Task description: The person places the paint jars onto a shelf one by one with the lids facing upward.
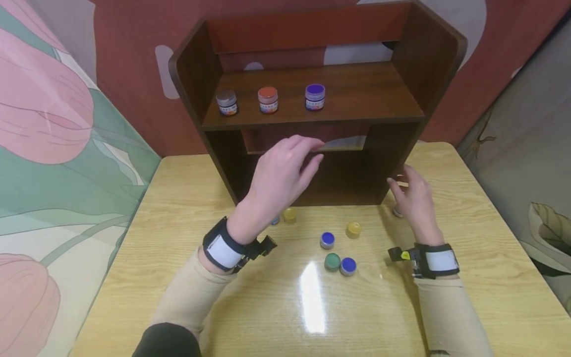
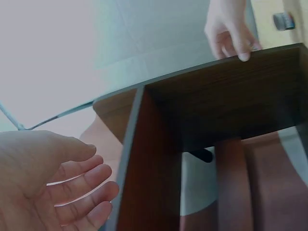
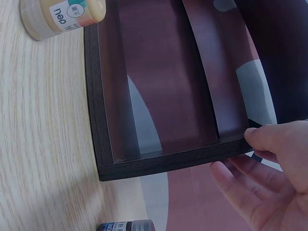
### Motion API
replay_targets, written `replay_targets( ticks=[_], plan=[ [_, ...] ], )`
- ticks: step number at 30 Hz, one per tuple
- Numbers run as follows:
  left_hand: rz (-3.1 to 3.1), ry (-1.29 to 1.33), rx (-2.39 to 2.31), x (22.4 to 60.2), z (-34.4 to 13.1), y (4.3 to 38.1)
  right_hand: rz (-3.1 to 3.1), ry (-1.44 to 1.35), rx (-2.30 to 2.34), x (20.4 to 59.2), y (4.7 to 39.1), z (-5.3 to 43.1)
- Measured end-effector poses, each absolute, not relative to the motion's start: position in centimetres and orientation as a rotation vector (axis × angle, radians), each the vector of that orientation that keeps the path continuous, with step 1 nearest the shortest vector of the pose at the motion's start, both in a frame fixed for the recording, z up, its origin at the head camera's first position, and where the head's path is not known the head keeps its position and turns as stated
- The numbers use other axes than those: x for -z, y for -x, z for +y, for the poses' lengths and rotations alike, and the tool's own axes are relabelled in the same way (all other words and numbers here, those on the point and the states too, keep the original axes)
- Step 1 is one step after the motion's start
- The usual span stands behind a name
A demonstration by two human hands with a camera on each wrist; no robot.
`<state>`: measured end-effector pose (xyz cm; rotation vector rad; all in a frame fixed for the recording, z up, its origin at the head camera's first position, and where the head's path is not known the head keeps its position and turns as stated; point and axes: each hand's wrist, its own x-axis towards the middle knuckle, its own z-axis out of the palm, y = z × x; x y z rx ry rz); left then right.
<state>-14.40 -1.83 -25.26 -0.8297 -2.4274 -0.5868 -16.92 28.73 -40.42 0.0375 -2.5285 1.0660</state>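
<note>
A dark brown two-tier wooden shelf [image 1: 312,121] stands on the table. My left hand [image 1: 285,166] hovers in front of its middle board, fingers loosely bent and nothing between them; in the left wrist view its palm [image 2: 53,187] is bare. At the shelf's lower right side, my right hand [image 1: 415,198] holds the side panel's front edge. In the right wrist view the thumb [image 3: 269,137] lies on that edge [image 3: 183,159] with the fingers [image 3: 245,187] on the outer side. On the upper board stand a grey-lidded paint jar [image 1: 227,103], an orange-red one [image 1: 268,100] and a purple one [image 1: 314,97].
Small paint jars stand on the table before the shelf: yellow [image 1: 354,229], blue [image 1: 327,240], green [image 1: 332,262], another blue [image 1: 348,266], and a yellow one [image 1: 290,215] near my left forearm. Another jar [image 1: 397,212] is partly hidden by my right hand. Patterned cloth [image 1: 53,148] hangs around the table.
</note>
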Motion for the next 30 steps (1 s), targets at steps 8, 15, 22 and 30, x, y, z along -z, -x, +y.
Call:
replay_targets(
  ticks=[8, 15, 22, 30],
  plan=[
    [-2.521, 0.759, 0.55, 28.2, -3.4, 14.4, -2.519, -0.033, -1.057, 40.6, 17.1, 28.7],
    [-2.576, 0.69, 0.553, 30.4, -4.7, 14.6, -2.515, -0.033, -1.054, 40.7, 17.1, 28.7],
    [-2.64, 0.655, 0.528, 32.2, -5.9, 14.4, -2.508, -0.038, -1.055, 40.6, 17.0, 28.7],
    [-2.778, 0.631, 0.477, 34.4, -6.9, 14.6, -2.508, -0.032, -1.039, 40.7, 16.9, 28.7]
  ],
)
